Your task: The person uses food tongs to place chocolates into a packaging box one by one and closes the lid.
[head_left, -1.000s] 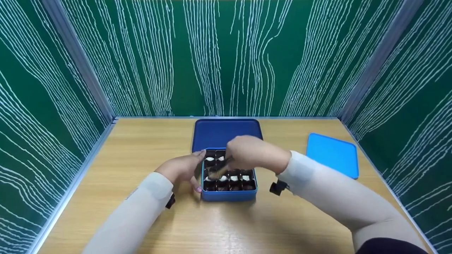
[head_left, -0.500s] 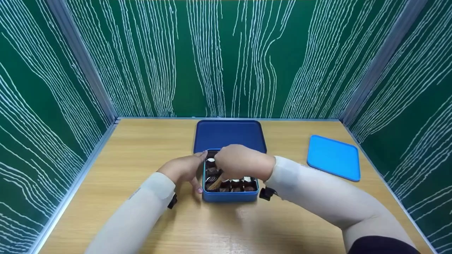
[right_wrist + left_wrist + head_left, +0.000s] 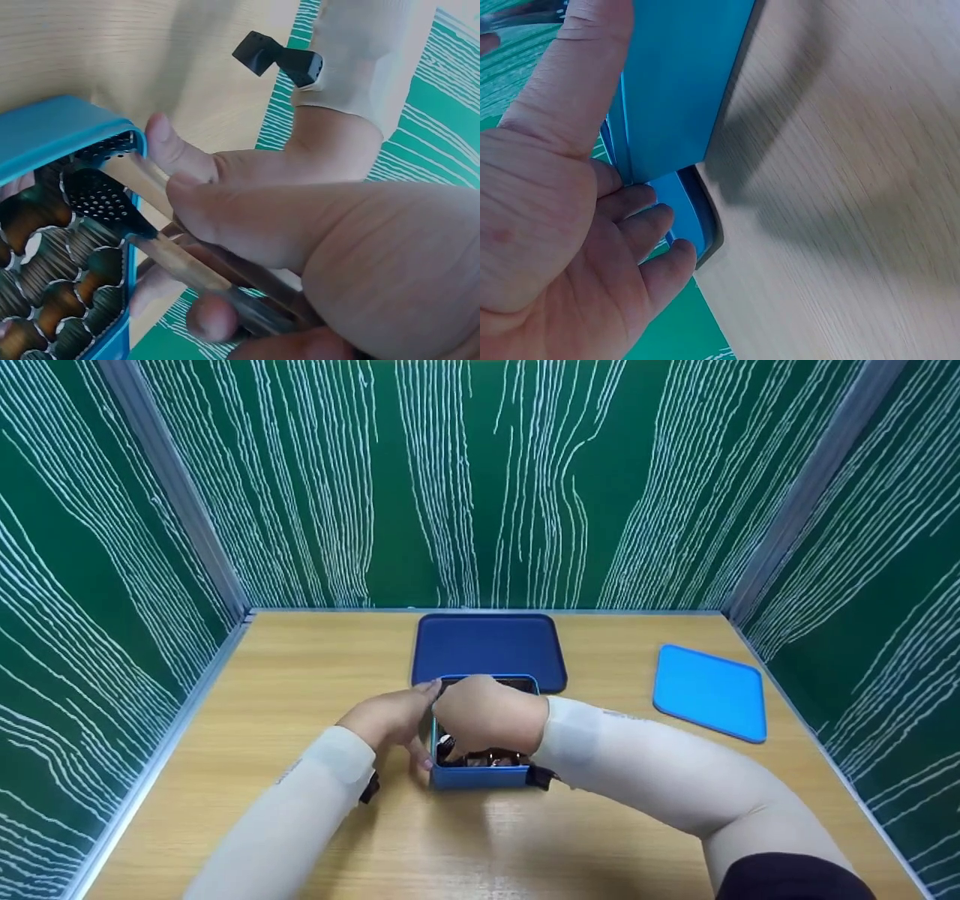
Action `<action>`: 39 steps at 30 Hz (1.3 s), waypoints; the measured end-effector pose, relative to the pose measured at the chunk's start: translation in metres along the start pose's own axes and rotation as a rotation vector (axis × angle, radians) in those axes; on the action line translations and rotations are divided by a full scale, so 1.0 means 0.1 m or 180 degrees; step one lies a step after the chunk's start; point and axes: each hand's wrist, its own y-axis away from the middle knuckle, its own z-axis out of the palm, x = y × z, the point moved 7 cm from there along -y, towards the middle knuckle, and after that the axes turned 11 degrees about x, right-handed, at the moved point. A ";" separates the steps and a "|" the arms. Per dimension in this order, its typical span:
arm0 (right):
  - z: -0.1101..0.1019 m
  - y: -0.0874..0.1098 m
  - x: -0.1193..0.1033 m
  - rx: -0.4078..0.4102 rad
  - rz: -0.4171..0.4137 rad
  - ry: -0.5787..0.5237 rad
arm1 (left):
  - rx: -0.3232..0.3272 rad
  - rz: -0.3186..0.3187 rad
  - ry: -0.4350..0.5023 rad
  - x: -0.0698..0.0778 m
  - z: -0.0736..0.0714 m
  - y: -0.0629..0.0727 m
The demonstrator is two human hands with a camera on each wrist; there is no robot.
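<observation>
A blue tin point(image 3: 480, 778) stands on the table with chocolates point(image 3: 60, 307) in a dark divided insert. My left hand point(image 3: 390, 716) grips the tin's left side, thumb by the front corner and fingers by the back corner. Over the tin's left part, my right hand point(image 3: 487, 716) hides much of the contents. In the right wrist view it holds tongs point(image 3: 184, 262) with wooden arms and black perforated heads, one head point(image 3: 97, 199) down inside the tin by the wall. What lies between the tong heads is hidden.
Behind the tin lies a dark blue tray point(image 3: 487, 649), its front edge close to the tin. A bright blue flat lid or tray point(image 3: 709, 690) lies at the right of the wooden table point(image 3: 315, 652). Green walls with white lines enclose the table.
My right hand has moved left and lower over the tin, bringing the tongs toward its left side. My left hand has stayed on the tin's left side.
</observation>
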 end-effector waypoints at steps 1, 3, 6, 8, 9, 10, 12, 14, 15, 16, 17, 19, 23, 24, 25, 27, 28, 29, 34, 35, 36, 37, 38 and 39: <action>-0.02 0.01 0.01 -0.0024 0.0039 0.0007 | 0.0002 -0.0027 0.0069 0.00 0.00 0.00; -0.07 0.04 0.03 -0.0079 0.0130 -0.0008 | 0.0014 0.0014 0.0073 0.00 -0.01 0.00; -0.14 0.11 0.12 -0.0139 0.0321 -0.0177 | 0.0049 0.0193 -0.0172 0.01 -0.01 -0.01; -0.18 0.19 0.24 -0.0113 0.0444 -0.0398 | 0.0073 0.0306 -0.0330 0.02 0.00 -0.01; -0.18 0.23 0.32 -0.0084 0.0506 -0.0518 | 0.0084 0.0346 -0.0421 0.02 0.00 -0.01; -0.18 0.27 0.41 -0.0054 0.0571 -0.0655 | 0.0106 0.0381 -0.0522 0.02 0.01 -0.01; -0.17 0.37 0.63 0.0050 0.0673 -0.0929 | 0.0129 0.0377 -0.0600 0.02 0.02 -0.01; -0.13 0.45 0.90 0.0185 0.0808 -0.1260 | 0.0179 0.0360 -0.0709 0.02 0.02 -0.01; -0.09 0.49 1.06 0.0305 0.0880 -0.1401 | 0.0201 0.0338 -0.0735 0.02 0.02 0.00; -0.04 0.53 1.22 0.0411 0.0960 -0.1547 | 0.0221 0.0328 -0.0759 0.02 0.01 0.01; 0.03 0.57 1.38 0.0534 0.1057 -0.1689 | 0.0232 0.0304 -0.0765 0.03 0.01 0.01; 0.23 0.65 1.72 0.0753 0.1345 -0.1933 | 0.0255 0.0286 -0.0823 0.04 0.01 0.02; 0.79 0.86 2.33 0.1044 0.2139 -0.2147 | 0.0263 0.0281 -0.0879 0.08 0.04 0.03; 0.95 0.92 2.45 0.1080 0.2325 -0.2165 | 0.0274 0.0312 -0.0925 0.10 0.04 0.03; 1.11 0.98 2.56 0.1104 0.2492 -0.2171 | 0.0283 0.0346 -0.0963 0.11 0.04 0.03; 1.41 1.09 2.73 0.1131 0.2779 -0.2267 | 0.0302 0.0380 -0.1033 0.14 0.04 0.02; 1.55 1.14 2.79 0.1123 0.2880 -0.2347 | 0.0312 0.0394 -0.1059 0.15 0.04 0.02; 1.68 1.19 2.85 0.1095 0.2985 -0.2421 | 0.0315 0.0401 -0.1079 0.15 0.05 0.02; 2.13 1.33 3.00 0.0965 0.3280 -0.2708 | 0.0311 0.0392 -0.1093 0.11 0.06 -0.01; 2.17 1.34 3.01 0.0967 0.3293 -0.2688 | 0.0310 0.0412 -0.1093 0.10 0.06 -0.02; 2.21 1.35 3.02 0.0961 0.3280 -0.2660 | 0.0311 0.0426 -0.1093 0.09 0.05 -0.02; 2.24 1.35 3.03 0.0949 0.3277 -0.2624 | 0.0310 0.0433 -0.1100 0.08 0.04 -0.03; 2.25 1.35 3.04 0.0941 0.3265 -0.2562 | 0.0317 0.0435 -0.1099 0.07 0.03 -0.04; 2.27 1.35 3.05 0.0930 0.3254 -0.2499 | 0.0323 0.0438 -0.1100 0.07 0.02 -0.05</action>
